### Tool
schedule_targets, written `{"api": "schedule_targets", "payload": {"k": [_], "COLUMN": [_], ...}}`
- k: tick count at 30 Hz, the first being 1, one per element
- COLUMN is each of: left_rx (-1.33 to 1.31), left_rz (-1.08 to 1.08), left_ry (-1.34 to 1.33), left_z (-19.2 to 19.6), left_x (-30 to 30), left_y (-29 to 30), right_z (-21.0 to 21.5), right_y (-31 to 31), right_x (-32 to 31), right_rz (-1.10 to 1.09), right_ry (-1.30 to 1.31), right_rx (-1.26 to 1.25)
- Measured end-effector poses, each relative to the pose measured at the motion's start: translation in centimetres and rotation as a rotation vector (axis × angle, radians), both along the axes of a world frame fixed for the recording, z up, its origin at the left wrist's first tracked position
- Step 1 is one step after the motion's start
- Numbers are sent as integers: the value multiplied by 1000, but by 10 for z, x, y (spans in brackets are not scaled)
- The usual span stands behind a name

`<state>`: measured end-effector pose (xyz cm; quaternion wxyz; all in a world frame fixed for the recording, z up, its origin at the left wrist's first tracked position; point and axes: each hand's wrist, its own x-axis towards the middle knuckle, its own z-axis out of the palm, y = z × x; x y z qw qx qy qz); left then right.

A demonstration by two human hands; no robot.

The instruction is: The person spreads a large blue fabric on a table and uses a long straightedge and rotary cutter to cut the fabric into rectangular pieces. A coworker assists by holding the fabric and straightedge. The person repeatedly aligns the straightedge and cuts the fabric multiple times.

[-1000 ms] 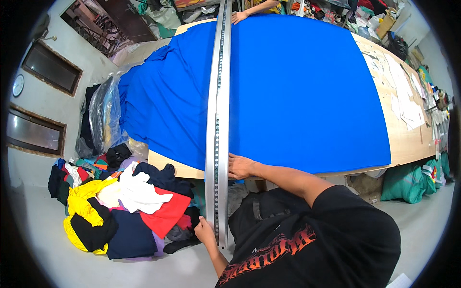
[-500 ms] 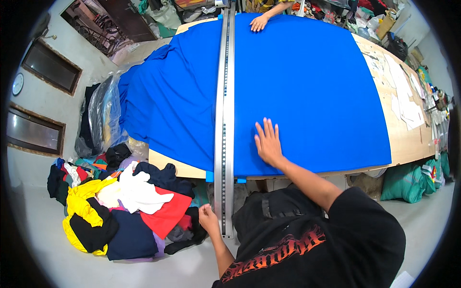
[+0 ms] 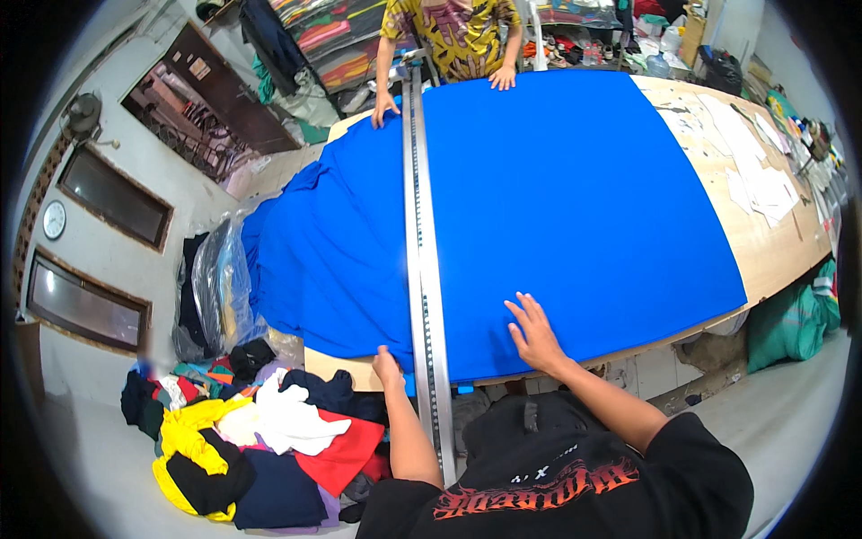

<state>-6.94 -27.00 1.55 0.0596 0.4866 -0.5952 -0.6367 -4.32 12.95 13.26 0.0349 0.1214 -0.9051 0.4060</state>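
Observation:
A wide sheet of blue fabric [image 3: 575, 207] covers most of the table, flat to the right of a long metal rail and wrinkled to its left. My left hand [image 3: 388, 368] is closed at the near edge of the wrinkled part, its fingers seeming to pinch the hem. The rail [image 3: 424, 260] crosses the cloth from near to far, just right of that hand. My right hand [image 3: 537, 339] has its fingers spread over the flat part, near the front edge; whether it presses on the cloth I cannot tell.
Across the table a co-worker in a yellow patterned shirt [image 3: 453, 36] has both hands at the fabric's far edge, either side of the rail. Clothes [image 3: 296, 422] lie heaped on the floor at left. Paper pieces [image 3: 759, 184] lie on the table's right end; a green sack [image 3: 781, 332] stands below.
My left hand has moved up from beside the rail's near end to the fabric's edge. My right hand is nearer the front edge. Both of the co-worker's hands now show. The view has shifted.

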Motion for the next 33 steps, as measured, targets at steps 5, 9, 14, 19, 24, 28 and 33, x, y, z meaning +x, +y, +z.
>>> {"api": "schedule_targets", "payload": {"k": [5,9,14,19,24,28,33], "left_rx": [-53,25,-31,211,816,1137,576], "left_rz": [-230,-441,-794,-1340,-1224,-460,165], "left_ry": [562,616,515,349,547,551,523], "left_z": [98,169,204,185,160,148,92], "left_x": [-36,-14,47,83,62,23,-39], "left_y": [114,217,312,411,463,478,450], "right_z": [37,39,91,158,160,173,153], "right_y": [75,107,127,174,334,472,591], "right_x": [4,1,1,-5,13,41,57], "right_rz": [-290,-10,168,-16,-514,-537,-624], "right_ry": [-123,-722,-1003,-837,-429,-284,-294], "right_rx": [-327,-751,-977,-373,-503,-705,-725]}}
